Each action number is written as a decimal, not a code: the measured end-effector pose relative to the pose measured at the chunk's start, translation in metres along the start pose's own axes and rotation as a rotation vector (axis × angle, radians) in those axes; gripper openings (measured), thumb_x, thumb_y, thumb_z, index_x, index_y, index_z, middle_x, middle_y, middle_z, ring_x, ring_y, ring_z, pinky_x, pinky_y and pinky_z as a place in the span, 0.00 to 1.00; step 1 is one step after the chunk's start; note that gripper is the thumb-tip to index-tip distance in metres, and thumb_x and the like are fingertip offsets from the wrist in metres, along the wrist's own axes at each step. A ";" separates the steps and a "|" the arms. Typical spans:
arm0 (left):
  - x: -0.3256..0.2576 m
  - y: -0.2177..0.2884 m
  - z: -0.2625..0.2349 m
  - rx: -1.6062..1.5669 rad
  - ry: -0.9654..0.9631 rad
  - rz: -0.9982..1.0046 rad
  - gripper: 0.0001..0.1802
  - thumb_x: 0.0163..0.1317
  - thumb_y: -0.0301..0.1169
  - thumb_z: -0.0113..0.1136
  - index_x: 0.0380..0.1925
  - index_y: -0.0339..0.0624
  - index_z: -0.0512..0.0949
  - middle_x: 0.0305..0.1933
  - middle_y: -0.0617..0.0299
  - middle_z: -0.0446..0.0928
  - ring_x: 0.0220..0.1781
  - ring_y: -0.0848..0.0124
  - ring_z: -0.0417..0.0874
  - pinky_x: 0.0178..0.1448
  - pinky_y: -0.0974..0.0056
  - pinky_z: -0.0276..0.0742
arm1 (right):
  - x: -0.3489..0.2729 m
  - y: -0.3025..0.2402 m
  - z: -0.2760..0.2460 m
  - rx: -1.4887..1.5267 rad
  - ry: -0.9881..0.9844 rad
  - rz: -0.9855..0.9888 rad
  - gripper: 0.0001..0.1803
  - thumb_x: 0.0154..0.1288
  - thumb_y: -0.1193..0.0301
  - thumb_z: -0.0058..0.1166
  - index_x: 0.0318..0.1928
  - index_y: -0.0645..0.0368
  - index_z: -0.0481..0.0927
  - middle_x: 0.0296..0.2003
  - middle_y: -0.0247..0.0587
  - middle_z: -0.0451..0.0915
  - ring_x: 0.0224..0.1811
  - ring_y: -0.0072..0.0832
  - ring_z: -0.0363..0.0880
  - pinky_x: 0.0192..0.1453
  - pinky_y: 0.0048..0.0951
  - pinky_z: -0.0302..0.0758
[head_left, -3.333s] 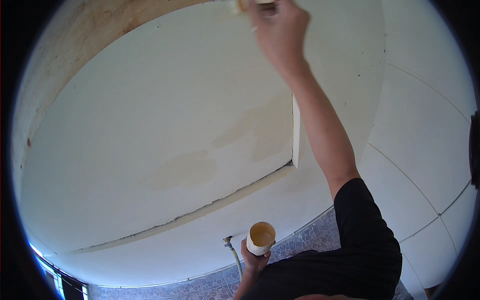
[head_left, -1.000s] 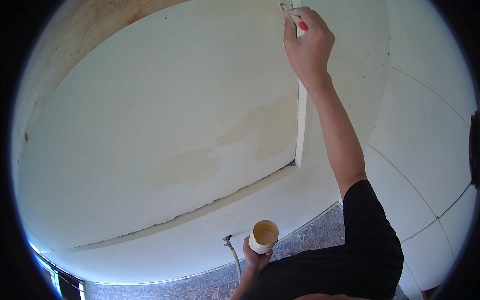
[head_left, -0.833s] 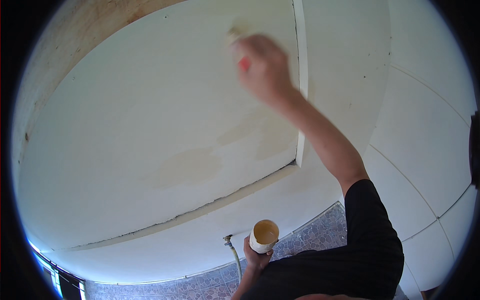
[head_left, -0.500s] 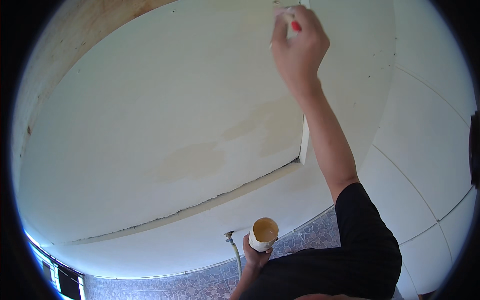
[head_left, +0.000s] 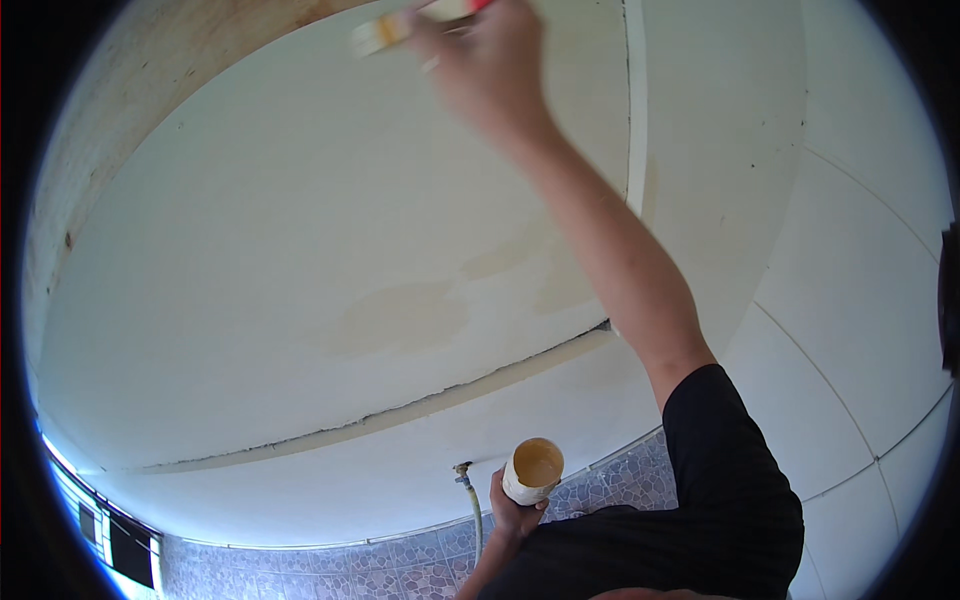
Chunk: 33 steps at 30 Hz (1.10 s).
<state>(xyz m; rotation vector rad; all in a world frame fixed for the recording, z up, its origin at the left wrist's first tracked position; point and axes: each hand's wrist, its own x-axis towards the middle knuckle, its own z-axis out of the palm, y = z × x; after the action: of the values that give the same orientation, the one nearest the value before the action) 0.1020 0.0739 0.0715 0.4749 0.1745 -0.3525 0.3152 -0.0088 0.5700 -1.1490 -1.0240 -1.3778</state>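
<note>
High up in the view, my right hand (head_left: 492, 75) is closed around a paintbrush (head_left: 380, 34), slightly smeared by motion. The brush has a pale head pointing left and a red part on its handle. It is up at the pale wall (head_left: 300, 200); whether the bristles touch it I cannot tell. Low in the middle, my left hand (head_left: 513, 513) grips a white cup (head_left: 526, 492), tilted so its mouth shows. Inside lies cream-coloured paint (head_left: 541, 464). Darker beige patches (head_left: 400, 315) mark the wall below the brush.
A rough dark seam (head_left: 420, 400) runs across the lower wall. Beside the cup, a tap (head_left: 462, 470) with a hose (head_left: 475, 508) sticks out. Stone-patterned tiles (head_left: 400, 570) lie below. White panels (head_left: 840, 260) stand at right, a window opening (head_left: 105, 535) at lower left.
My right hand has swept left across the upper wall with the paintbrush, whose head now shows more fully. The left hand and cup have barely moved. The view has shifted slightly.
</note>
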 end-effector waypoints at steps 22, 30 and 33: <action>-0.020 0.015 -0.003 -0.004 0.099 0.083 0.27 0.74 0.53 0.38 0.58 0.50 0.77 0.48 0.59 0.83 0.44 0.60 0.86 0.26 0.65 0.70 | 0.034 -0.024 -0.004 0.145 0.108 0.128 0.08 0.64 0.78 0.64 0.29 0.65 0.79 0.23 0.38 0.82 0.25 0.23 0.81 0.32 0.28 0.76; -0.009 0.009 -0.028 -0.006 0.028 0.090 0.30 0.75 0.54 0.36 0.60 0.47 0.75 0.52 0.53 0.82 0.50 0.49 0.86 0.23 0.67 0.69 | 0.037 -0.023 -0.018 -0.003 0.153 -0.028 0.07 0.63 0.79 0.62 0.28 0.65 0.79 0.24 0.39 0.82 0.27 0.24 0.83 0.33 0.28 0.78; -0.009 0.009 -0.025 -0.030 0.023 0.067 0.30 0.75 0.54 0.35 0.61 0.47 0.74 0.52 0.54 0.82 0.50 0.50 0.86 0.23 0.67 0.69 | 0.046 -0.024 0.002 0.244 -0.020 0.200 0.06 0.63 0.79 0.63 0.30 0.67 0.80 0.25 0.41 0.83 0.28 0.25 0.84 0.33 0.29 0.79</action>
<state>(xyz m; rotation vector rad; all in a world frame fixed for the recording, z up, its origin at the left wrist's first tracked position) 0.0950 0.0960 0.0556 0.4546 0.1857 -0.2789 0.2911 -0.0120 0.6155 -1.0539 -1.0304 -1.0541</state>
